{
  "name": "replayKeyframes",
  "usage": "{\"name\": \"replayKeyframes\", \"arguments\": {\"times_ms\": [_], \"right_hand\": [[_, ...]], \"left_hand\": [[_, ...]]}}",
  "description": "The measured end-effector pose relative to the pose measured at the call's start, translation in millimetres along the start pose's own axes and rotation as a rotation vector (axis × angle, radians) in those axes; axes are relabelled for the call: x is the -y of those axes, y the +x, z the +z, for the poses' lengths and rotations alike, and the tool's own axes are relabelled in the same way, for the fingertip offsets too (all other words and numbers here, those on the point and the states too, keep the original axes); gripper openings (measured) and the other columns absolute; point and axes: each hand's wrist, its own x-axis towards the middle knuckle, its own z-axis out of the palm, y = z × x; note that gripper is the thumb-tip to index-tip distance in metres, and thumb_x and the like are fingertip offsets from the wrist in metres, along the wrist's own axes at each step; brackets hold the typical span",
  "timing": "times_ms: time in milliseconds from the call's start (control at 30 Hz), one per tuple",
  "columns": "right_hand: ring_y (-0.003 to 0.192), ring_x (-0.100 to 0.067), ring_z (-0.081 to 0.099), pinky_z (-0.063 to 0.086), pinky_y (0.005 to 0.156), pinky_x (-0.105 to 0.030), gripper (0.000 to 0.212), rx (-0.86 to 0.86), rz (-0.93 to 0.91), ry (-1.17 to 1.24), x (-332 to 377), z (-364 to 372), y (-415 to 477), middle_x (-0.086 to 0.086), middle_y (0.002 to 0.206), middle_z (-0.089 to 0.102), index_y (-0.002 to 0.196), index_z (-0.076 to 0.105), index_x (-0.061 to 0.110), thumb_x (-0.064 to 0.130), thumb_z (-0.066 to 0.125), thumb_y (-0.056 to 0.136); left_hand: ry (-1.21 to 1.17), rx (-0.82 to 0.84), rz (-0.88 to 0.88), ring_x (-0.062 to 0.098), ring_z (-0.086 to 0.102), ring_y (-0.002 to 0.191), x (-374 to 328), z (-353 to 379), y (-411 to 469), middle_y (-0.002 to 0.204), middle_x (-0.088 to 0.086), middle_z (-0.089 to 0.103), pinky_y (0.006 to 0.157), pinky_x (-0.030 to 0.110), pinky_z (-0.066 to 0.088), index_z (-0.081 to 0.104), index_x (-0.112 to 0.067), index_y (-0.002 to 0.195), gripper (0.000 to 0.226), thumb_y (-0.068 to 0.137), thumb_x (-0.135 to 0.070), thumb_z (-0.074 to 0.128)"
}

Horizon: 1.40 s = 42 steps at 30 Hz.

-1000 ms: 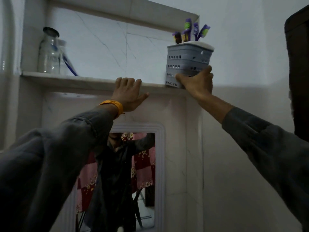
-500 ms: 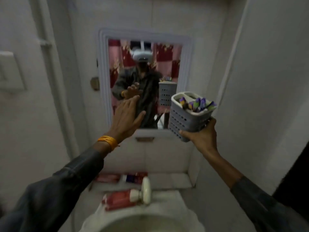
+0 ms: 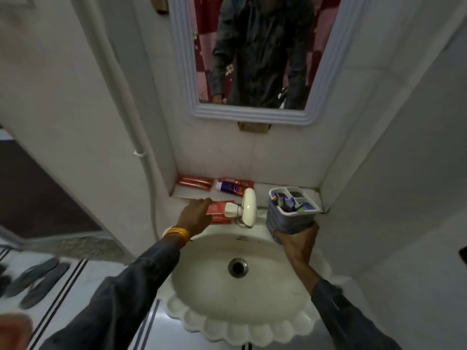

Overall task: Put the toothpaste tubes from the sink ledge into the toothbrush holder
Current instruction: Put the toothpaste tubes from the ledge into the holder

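Note:
My right hand [image 3: 297, 239] grips the grey perforated toothbrush holder [image 3: 288, 218] from below, at the right rear of the sink [image 3: 242, 306]. Several purple and green toothbrushes stand in its compartments. My left hand [image 3: 195, 218] rests on the near red toothpaste tube [image 3: 219, 209], which lies on the sink rim left of the tap; whether the fingers have closed on it I cannot tell. Two more tubes lie on the ledge [image 3: 262, 188] behind: a red one [image 3: 194, 183] at the left and a red and blue one [image 3: 235, 185] beside it.
A white tap [image 3: 247, 207] rises between the near tube and the holder. A white-framed mirror [image 3: 250, 114] hangs above the ledge. Walls close in on both sides. Sandals [image 3: 35, 279] lie on the floor at the left.
My right hand has brought the holder down from the high shelf to the sink's right side. My left hand dropped from the wall onto the near tube. My view tilted downward.

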Motion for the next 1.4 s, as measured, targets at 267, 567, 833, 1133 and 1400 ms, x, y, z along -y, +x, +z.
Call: {"name": "replayKeyframes", "arguments": {"times_ms": [267,567,833,1133,1400], "right_hand": [[0.135,-0.033,0.066,0.059,0.111,-0.048,0.130,0.008,-0.067,0.003,-25,22,3,-0.016,0.150,0.061,0.155,0.040,0.005,0.015,0.113,0.048],[0.133,-0.038,0.067,0.059,0.110,-0.058,0.125,-0.060,-0.084,-0.069,-40,36,5,-0.019,0.147,0.064,0.154,0.039,0.002,0.009,0.112,0.052],[0.128,-0.037,0.070,0.061,0.106,-0.054,0.132,-0.075,-0.053,-0.037,-33,41,1,-0.018,0.145,0.066,0.151,0.039,0.005,0.033,0.110,0.043],[0.134,-0.036,0.068,0.057,0.112,-0.057,0.122,-0.097,-0.091,-0.028,-36,49,2,-0.018,0.146,0.067,0.153,0.043,0.004,0.007,0.112,0.052],[0.129,-0.017,0.073,0.061,0.110,-0.045,0.122,-0.046,-0.073,0.055,-41,47,7,-0.008,0.144,0.071,0.155,0.047,0.010,0.012,0.112,0.052]], "left_hand": [[0.062,-0.070,-0.027,0.032,0.062,0.106,20,25,33,0.116,0.013,0.068,0.091,0.043,0.053,0.061,-0.013,0.118,0.033,0.089,-0.029,0.066],[0.298,0.082,0.009,0.032,0.059,0.112,32,34,82,0.118,0.012,0.068,0.094,0.042,0.046,0.061,-0.014,0.119,0.033,0.095,-0.036,0.058],[-0.137,-0.213,0.129,0.021,0.065,0.064,29,-19,91,0.073,0.003,0.068,0.061,0.032,0.051,0.069,-0.014,0.084,0.021,0.096,-0.027,0.058],[-0.800,0.031,0.279,0.015,0.076,0.081,-77,-52,119,0.098,0.008,0.077,0.076,0.028,0.063,0.069,-0.014,0.102,0.016,0.086,-0.017,0.073],[-0.440,0.223,0.430,0.025,0.075,0.084,-125,-19,133,0.100,0.016,0.077,0.083,0.041,0.062,0.070,-0.001,0.102,0.023,0.087,-0.019,0.070]]}}
